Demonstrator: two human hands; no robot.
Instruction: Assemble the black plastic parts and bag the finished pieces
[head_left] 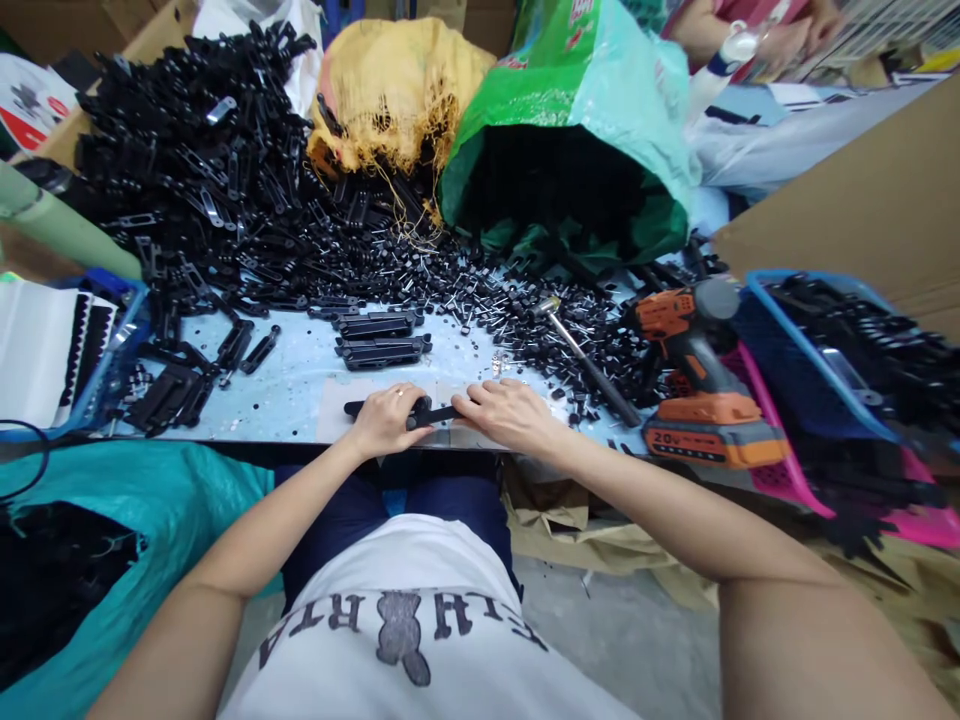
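One slim black part (438, 415), perhaps smooth plastic.

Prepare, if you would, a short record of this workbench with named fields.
Left hand: grips black piece
Right hand: grips its other end; one part or several, cannot tell
Just beyond the hands: black bars, laid side by side
Right side: hammer, cordless drill
Far side: yellow sack, open green bag, heaped black parts

Beyond your fingers (487, 395) lie grouped parts (382, 350); right of your fingers, a hammer (589, 362) rests among loose pins (517, 330), with a drill (694, 360) farther right; far left, a basket (122, 348).
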